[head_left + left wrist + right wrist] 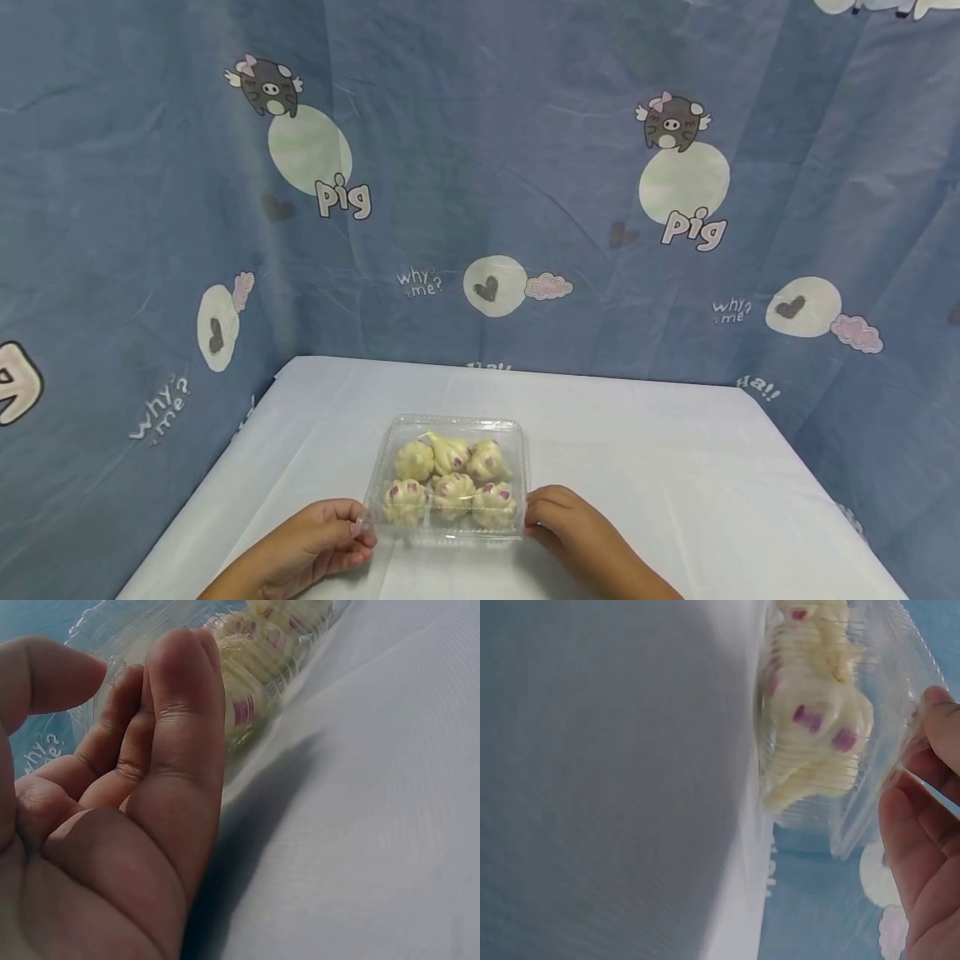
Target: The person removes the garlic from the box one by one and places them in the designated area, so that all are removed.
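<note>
A clear plastic clamshell container (450, 531) lies on the white table, its front edge between my two hands. Inside are several pale yellow garlic bulbs (452, 496) with purple marks, arranged in two rows. At the front left corner, my left hand (318, 542) pinches a bit of clear plastic between thumb and fingers; its little finger side is low over the cloth. My right hand (573, 533) grips the rim at the front right, thumb and fingertips on either side of the plastic edge (855, 817). Whether the lid is fastened cannot be told.
White cloth (720, 483) covers the table on both sides of the container. Behind and beside the table hangs a blue curtain (480, 192) printed with pigs, hearts and words. The table's far edge meets this curtain.
</note>
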`<state>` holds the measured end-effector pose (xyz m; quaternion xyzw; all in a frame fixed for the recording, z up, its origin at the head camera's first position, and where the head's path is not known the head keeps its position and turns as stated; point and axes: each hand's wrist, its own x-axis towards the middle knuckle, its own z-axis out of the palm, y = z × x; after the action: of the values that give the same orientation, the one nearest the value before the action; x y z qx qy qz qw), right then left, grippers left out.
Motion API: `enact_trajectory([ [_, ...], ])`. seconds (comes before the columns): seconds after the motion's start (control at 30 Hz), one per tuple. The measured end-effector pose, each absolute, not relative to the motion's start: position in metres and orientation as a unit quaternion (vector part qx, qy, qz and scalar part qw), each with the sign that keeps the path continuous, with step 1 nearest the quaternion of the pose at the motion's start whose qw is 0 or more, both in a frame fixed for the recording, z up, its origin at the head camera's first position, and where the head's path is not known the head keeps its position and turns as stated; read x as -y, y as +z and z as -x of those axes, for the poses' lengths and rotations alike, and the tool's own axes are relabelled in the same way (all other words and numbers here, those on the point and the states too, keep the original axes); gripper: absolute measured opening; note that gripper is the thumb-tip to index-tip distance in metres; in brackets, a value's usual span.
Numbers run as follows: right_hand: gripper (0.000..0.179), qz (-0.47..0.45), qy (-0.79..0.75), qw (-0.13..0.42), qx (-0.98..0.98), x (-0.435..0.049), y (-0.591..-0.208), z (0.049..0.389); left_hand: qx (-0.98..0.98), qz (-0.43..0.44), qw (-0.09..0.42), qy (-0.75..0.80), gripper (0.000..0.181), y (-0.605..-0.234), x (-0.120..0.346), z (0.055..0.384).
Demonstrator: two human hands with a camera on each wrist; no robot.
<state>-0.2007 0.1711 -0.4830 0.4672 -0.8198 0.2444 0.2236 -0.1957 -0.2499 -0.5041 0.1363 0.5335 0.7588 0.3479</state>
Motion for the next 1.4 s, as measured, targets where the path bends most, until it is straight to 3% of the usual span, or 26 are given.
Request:
enact_trajectory([
  [0.27, 0.025, -0.436, 0.288, 0.203, 0.828, -0.165, -0.481, 0.199, -0.525, -0.142, 0.35, 0.763, 0.014, -0.504, 0.25, 0.197],
  [0.47, 0.01, -0.42, 0.308, 0.179, 0.835, -0.166, -0.48, 0.199, -0.553, -0.14, 0.325, 0.754, 0.013, -0.504, 0.247, 0.198],
  [0.7, 0.017, -0.409, 0.311, 0.164, 0.842, -0.165, -0.482, 0.2, -0.622, -0.106, 0.281, 0.723, 0.006, -0.503, 0.241, 0.198],
  [0.9, 0.01, -0.416, 0.305, 0.164, 0.841, -0.166, -0.484, 0.202, -0.614, -0.098, 0.3, 0.724, 0.007, -0.5, 0.246, 0.197],
  [1.03, 0.017, -0.424, 0.301, 0.178, 0.836, -0.167, -0.484, 0.202, -0.633, -0.078, 0.29, 0.713, 0.006, -0.501, 0.248, 0.198],
  [1.2, 0.02, -0.421, 0.305, 0.185, 0.834, -0.169, -0.483, 0.201, -0.685, -0.035, 0.212, 0.696, 0.036, -0.501, 0.243, 0.2],
  [1.4, 0.008, -0.41, 0.318, 0.195, 0.832, -0.172, -0.481, 0.2, -0.723, -0.003, 0.126, 0.679, 0.063, -0.498, 0.227, 0.2],
])
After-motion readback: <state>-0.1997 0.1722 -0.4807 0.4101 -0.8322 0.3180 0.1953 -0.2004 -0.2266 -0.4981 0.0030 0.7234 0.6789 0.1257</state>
